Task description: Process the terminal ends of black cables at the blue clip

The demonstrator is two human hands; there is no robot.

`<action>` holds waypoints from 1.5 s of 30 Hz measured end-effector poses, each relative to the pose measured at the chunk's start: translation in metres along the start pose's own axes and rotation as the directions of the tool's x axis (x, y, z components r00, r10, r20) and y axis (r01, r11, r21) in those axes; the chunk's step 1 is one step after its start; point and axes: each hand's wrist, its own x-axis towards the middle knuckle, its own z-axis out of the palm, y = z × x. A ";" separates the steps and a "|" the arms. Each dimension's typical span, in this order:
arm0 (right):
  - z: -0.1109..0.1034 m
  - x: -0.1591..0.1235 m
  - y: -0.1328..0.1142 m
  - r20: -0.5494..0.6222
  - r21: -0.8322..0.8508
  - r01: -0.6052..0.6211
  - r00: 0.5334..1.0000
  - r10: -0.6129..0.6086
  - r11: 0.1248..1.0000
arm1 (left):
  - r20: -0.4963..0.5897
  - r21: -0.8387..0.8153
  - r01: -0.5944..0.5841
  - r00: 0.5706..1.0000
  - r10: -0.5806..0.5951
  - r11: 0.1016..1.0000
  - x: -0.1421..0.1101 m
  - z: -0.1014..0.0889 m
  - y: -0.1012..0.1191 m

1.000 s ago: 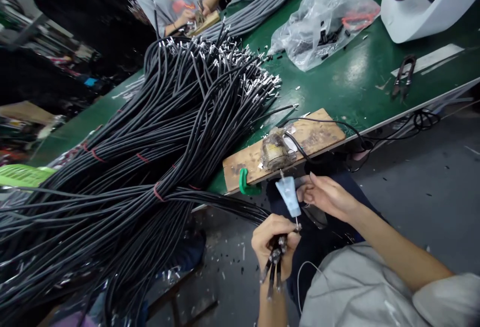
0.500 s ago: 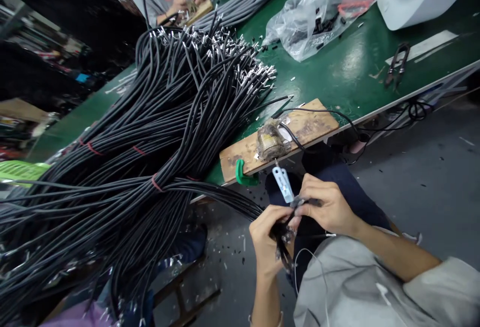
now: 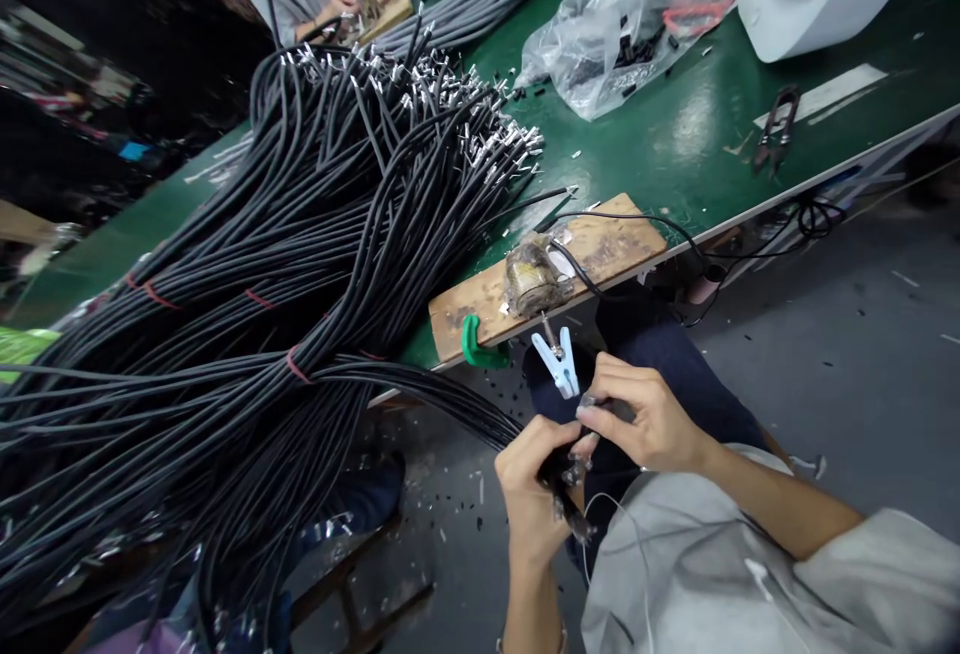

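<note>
The left hand is closed around a bunch of black cables, their stripped ends poking out below the fist. The right hand pinches a dark cable end between thumb and fingers, its tips meeting the left thumb; the detail there is blurred. Just beyond the hands, a blue peg sits on the shaft of a grimy motor, which rests on a wooden board at the edge of the green table. A green clamp grips the board's near edge. The bunch runs back leftward to a red tie, over a large pile of similar cables. Snips lie farther right.
</note>
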 end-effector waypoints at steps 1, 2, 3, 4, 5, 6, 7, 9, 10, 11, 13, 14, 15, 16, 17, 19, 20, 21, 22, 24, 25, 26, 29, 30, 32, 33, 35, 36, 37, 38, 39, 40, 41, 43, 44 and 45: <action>0.002 0.000 0.000 -0.016 -0.034 -0.018 1.000 0.018 0.999 | 0.057 0.004 0.000 0.998 0.000 1.000 0.000 0.000 0.000; 0.004 -0.001 0.001 -0.026 -0.056 -0.041 0.999 0.040 0.998 | 0.123 0.017 -0.002 0.992 0.000 1.000 0.000 -0.001 -0.001; 0.005 -0.001 0.004 -0.019 -0.063 -0.070 0.997 0.069 0.996 | 0.190 0.034 -0.009 0.982 0.003 0.999 0.000 -0.001 -0.001; 0.006 0.000 0.007 0.008 -0.058 -0.103 0.995 0.103 0.993 | 0.243 0.054 -0.019 0.970 0.005 0.998 0.000 -0.001 0.000; 0.006 0.000 0.011 0.046 -0.046 -0.140 0.989 0.142 0.989 | 0.269 0.075 -0.022 0.963 0.001 0.997 0.000 0.000 0.000; 0.005 0.001 0.014 0.080 -0.030 -0.184 0.979 0.186 0.983 | 0.266 0.091 -0.020 0.964 -0.006 0.996 0.000 0.001 0.000; 0.002 0.003 0.017 0.093 -0.009 -0.233 0.968 0.233 0.972 | 0.237 0.101 -0.010 0.971 -0.015 0.995 -0.001 0.002 -0.001; -0.006 0.007 0.019 0.056 0.056 -0.328 0.944 0.325 0.943 | 0.128 0.097 0.020 0.991 -0.032 0.995 -0.003 0.005 -0.001; -0.011 0.009 0.018 0.038 0.088 -0.361 0.933 0.359 0.929 | 0.073 0.088 0.034 0.996 -0.041 0.996 -0.004 0.006 -0.002; -0.016 0.011 0.016 0.054 0.107 -0.376 0.927 0.372 0.920 | 0.031 0.077 0.042 0.999 -0.044 0.996 -0.004 0.008 -0.002; -0.023 0.014 0.010 0.155 0.100 -0.353 0.929 0.336 0.930 | -0.015 0.067 0.042 0.999 -0.041 0.997 -0.005 0.010 -0.002; -0.024 0.014 0.007 0.194 0.083 -0.318 0.935 0.298 0.944 | -0.028 0.071 0.042 0.999 -0.040 0.997 -0.004 0.012 -0.002; -0.022 0.014 0.005 0.194 0.071 -0.278 0.946 0.260 0.958 | -0.038 0.081 0.045 0.998 -0.042 0.996 -0.004 0.013 -0.002; -0.019 0.012 0.003 0.154 0.074 -0.246 0.960 0.233 0.966 | -0.052 0.094 0.051 0.998 -0.046 0.994 -0.004 0.014 -0.002; -0.013 0.010 0.003 0.081 0.102 -0.227 0.972 0.220 0.968 | -0.070 0.107 0.061 0.996 -0.053 0.992 -0.004 0.014 -0.001; 0.001 0.003 0.006 -0.058 0.256 -0.241 0.963 0.264 0.936 | -0.113 0.125 0.084 0.991 -0.070 0.989 -0.005 0.016 0.000; 0.008 0.000 0.009 -0.076 0.381 -0.267 0.945 0.318 0.885 | -0.134 0.128 0.089 0.988 -0.071 0.988 -0.005 0.016 0.001; 0.015 -0.003 0.011 -0.045 0.516 -0.298 0.927 0.373 0.803 | -0.150 0.129 0.086 0.987 -0.067 0.988 -0.005 0.017 0.002; 0.021 -0.005 0.014 0.026 0.635 -0.332 0.912 0.410 0.698 | -0.165 0.126 0.072 0.985 -0.051 0.989 -0.006 0.017 0.002; 0.027 -0.008 0.019 0.167 0.758 -0.379 0.900 0.404 0.531 | -0.186 0.096 0.018 0.983 0.000 0.995 -0.005 0.017 0.002; 0.026 -0.007 0.020 0.194 0.769 -0.380 0.905 0.379 0.515 | -0.193 0.070 -0.005 0.981 0.019 0.998 -0.005 0.016 0.003; 0.024 -0.006 0.021 0.186 0.759 -0.359 0.919 0.348 0.542 | -0.194 0.044 -0.019 0.981 0.027 0.999 -0.004 0.016 0.003; 0.010 0.000 0.022 0.082 0.642 -0.188 0.981 0.178 0.743 | -0.136 0.005 0.022 0.990 -0.021 1.000 -0.001 0.011 0.006; 0.006 0.001 0.022 0.065 0.587 -0.113 0.994 0.093 0.801 | -0.094 0.012 0.052 0.994 -0.051 0.999 0.000 0.008 0.008; 0.003 0.002 0.022 0.049 0.510 -0.001 0.998 -0.028 0.860 | -0.006 0.026 0.093 0.996 -0.093 0.995 0.003 0.003 0.010; 0.004 0.002 0.021 0.045 0.521 0.004 0.998 -0.033 0.854 | 0.022 0.018 0.098 0.995 -0.099 0.995 0.004 0.001 0.010; 0.012 -0.002 0.020 0.067 0.683 -0.108 0.994 0.085 0.723 | 0.057 -0.036 0.078 0.996 -0.075 0.996 0.006 -0.002 0.010; 0.018 -0.004 0.019 0.122 0.785 -0.199 0.978 0.169 0.587 | 0.067 -0.073 0.057 0.996 -0.052 0.996 0.007 -0.004 0.009; 0.023 -0.007 0.019 0.197 0.858 -0.284 0.952 0.235 0.428 | 0.072 -0.109 0.035 0.997 -0.027 0.993 0.007 -0.004 0.008; 0.027 -0.009 0.018 0.277 0.893 -0.354 0.920 0.278 0.280 | 0.074 -0.138 0.014 0.997 -0.004 0.990 0.008 -0.004 0.007; 0.029 -0.010 0.017 0.347 0.895 -0.410 0.887 0.304 0.173 | 0.069 -0.156 -0.004 0.997 0.015 0.988 0.008 -0.004 0.006; 0.029 -0.011 0.017 0.405 0.880 -0.460 0.856 0.320 0.118 | 0.058 -0.162 -0.021 0.998 0.030 0.986 0.008 -0.003 0.006; 0.027 -0.010 0.016 0.445 0.858 -0.502 0.831 0.333 0.107 | 0.037 -0.163 -0.039 0.998 0.046 0.986 0.008 -0.002 0.005; 0.016 -0.008 0.014 0.461 0.805 -0.555 0.808 0.366 0.211 | 0.001 -0.143 -0.061 0.998 0.061 0.988 0.008 0.001 0.004; 0.008 -0.006 0.013 0.436 0.763 -0.561 0.814 0.384 0.321 | -0.016 -0.125 -0.061 0.998 0.059 0.990 0.008 0.002 0.004; 0.001 -0.004 0.011 0.381 0.699 -0.544 0.833 0.402 0.464 | -0.033 -0.103 -0.054 0.998 0.051 0.993 0.007 0.004 0.003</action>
